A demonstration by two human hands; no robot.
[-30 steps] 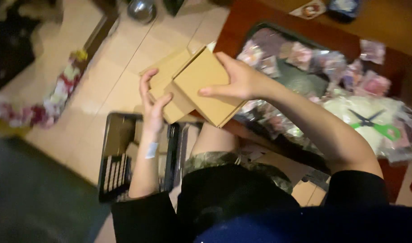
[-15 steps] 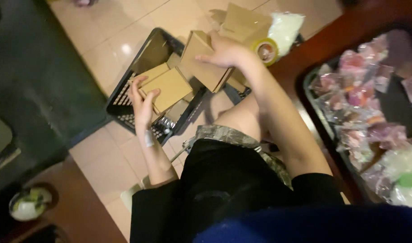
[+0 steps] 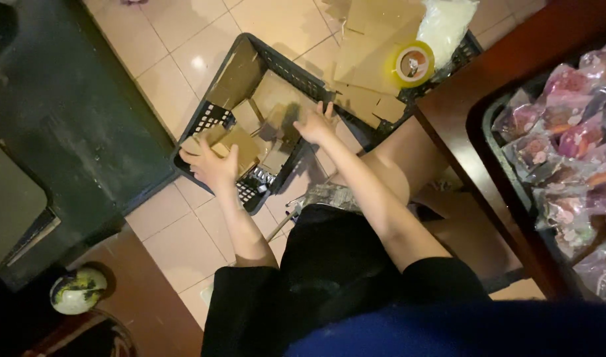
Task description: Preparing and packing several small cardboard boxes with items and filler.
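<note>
1. While both arms are stretched down toward the floor, the left hand (image 3: pixel 213 165) is seen left of centre with its fingers spread, laid on a folded cardboard box (image 3: pixel 240 149) inside a black plastic crate (image 3: pixel 203 122).
2. The right hand (image 3: pixel 316 124) is placed a little higher and to the right, fingers loosely opened, resting on another piece of cardboard (image 3: pixel 283 99) at the crate's right side; whether anything is pinched there cannot be told.
3. The crate is set on the pale tiled floor (image 3: pixel 164 59) in the upper middle of the frame, and more flat cardboard pieces are stacked inside it.
4. Just beyond the crate, toward the upper right, a second crate is filled with loose cardboard sheets (image 3: pixel 372 46), on which a yellow roll of tape (image 3: pixel 412 64) and a white plastic bag (image 3: pixel 445 23) are laid.
5. Along the right edge, a dark wooden table (image 3: pixel 488 152) is seen, bearing a tray of small pink wrapped packets (image 3: pixel 567 145).
6. In the lower left corner, a round helmet (image 3: pixel 78 289) is left on the floor.
</note>
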